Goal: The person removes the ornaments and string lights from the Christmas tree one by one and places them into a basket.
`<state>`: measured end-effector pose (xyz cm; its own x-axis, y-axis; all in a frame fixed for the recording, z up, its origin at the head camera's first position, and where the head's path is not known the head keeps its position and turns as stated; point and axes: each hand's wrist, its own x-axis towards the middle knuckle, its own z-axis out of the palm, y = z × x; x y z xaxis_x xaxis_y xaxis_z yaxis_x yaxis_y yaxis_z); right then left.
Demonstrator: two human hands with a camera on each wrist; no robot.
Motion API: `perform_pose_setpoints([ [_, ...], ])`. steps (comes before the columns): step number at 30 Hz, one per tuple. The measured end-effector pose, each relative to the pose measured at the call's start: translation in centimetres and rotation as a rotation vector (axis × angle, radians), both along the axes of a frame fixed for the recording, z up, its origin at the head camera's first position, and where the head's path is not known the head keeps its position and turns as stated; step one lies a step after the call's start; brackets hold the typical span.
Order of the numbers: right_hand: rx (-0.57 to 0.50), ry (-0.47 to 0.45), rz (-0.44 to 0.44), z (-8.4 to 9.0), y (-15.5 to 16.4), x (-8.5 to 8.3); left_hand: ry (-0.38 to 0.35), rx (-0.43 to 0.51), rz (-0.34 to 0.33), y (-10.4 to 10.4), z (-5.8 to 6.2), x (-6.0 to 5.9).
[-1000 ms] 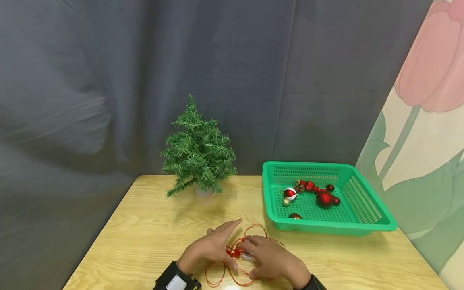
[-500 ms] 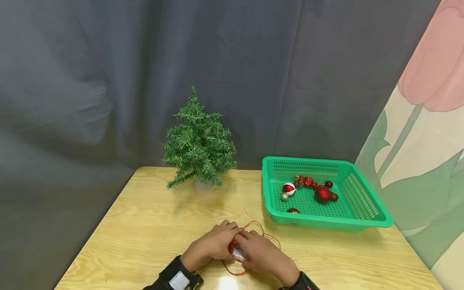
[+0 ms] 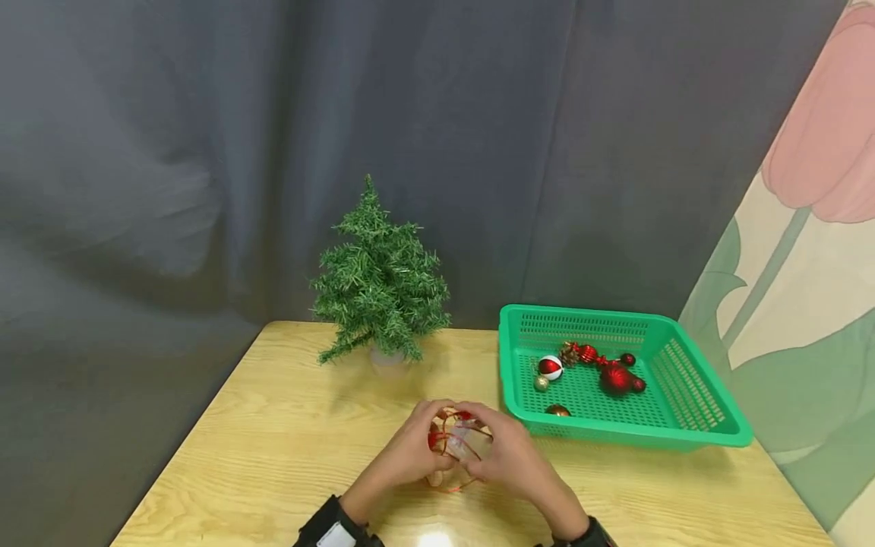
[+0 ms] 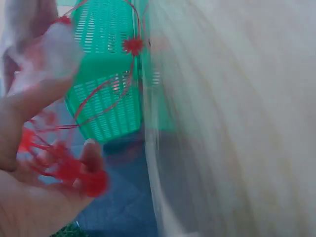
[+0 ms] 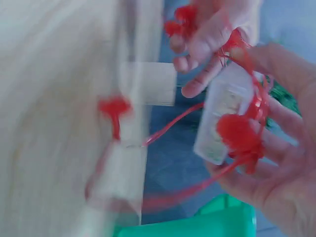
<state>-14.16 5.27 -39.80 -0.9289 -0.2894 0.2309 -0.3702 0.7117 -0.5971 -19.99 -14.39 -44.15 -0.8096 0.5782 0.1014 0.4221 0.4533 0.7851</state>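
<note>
Between the two hands, over the front of the table, is a bundled red string of lights (image 3: 437, 439) with a small clear plastic box (image 5: 224, 113), which looks like its battery case. My left hand (image 3: 409, 450) curls its fingers round a cluster of the red bulbs (image 4: 74, 170) and wire. My right hand (image 3: 511, 457) grips the clear box along with some red strands. A loose loop of wire with a red piece (image 4: 133, 46) hangs away from the hands. Both wrist views are blurred by motion.
A small green artificial tree (image 3: 383, 285) stands at the back of the table (image 3: 273, 433). To the right sits a green plastic basket (image 3: 629, 434) holding red, gold and brown ornaments (image 3: 617, 378). A dark curtain (image 3: 410, 114) hangs behind the table.
The string of lights lay spread on the table with both hands reaching around it. The hands have gathered it together and brought it up between them, slightly away from the person.
</note>
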Motion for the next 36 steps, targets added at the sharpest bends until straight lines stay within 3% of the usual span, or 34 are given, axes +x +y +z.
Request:
perform_pose_setpoints([
  [2, -0.131, -0.025, -0.064, 0.7, 0.1, 0.3, -0.026, 0.104, 0.062, 0.0, -0.1, -0.1],
  [5, -0.287, -0.035, -0.12, 2.0, 0.4, 0.1, -0.148, 0.27, 0.059, 0.0, 0.2, -0.5],
  [9, -0.39, 0.001, -0.148, 3.8, 0.6, -0.6, -0.479, 0.514, -0.016, -0.2, 0.8, -0.9],
  [15, -0.647, 0.016, -0.206, 5.7, 0.3, -1.7, -1.006, 1.032, -0.184, 0.5, 0.8, -0.4],
  [18, -0.76, -0.022, -0.181, 5.9, -0.4, -2.1, -1.187, 1.183, -0.245, 1.6, 0.7, 0.4],
  [21, -0.747, -0.077, -0.141, 5.2, -1.1, -2.5, -1.216, 1.294, -0.263, 2.7, 0.8, 0.8],
  [26, -0.504, -0.078, -0.145, 4.0, -1.1, -2.9, -1.101, 1.431, -0.186, 3.3, 1.9, 0.4],
  [32, -0.177, 0.001, -0.139, 3.7, -1.9, -2.9, -1.018, 1.379, -0.048, 3.2, 2.8, 0.9],
  [36, -0.054, 0.008, -0.07, 3.6, -2.8, -2.7, -0.988, 1.303, 0.011, 3.5, 2.9, 0.8],
])
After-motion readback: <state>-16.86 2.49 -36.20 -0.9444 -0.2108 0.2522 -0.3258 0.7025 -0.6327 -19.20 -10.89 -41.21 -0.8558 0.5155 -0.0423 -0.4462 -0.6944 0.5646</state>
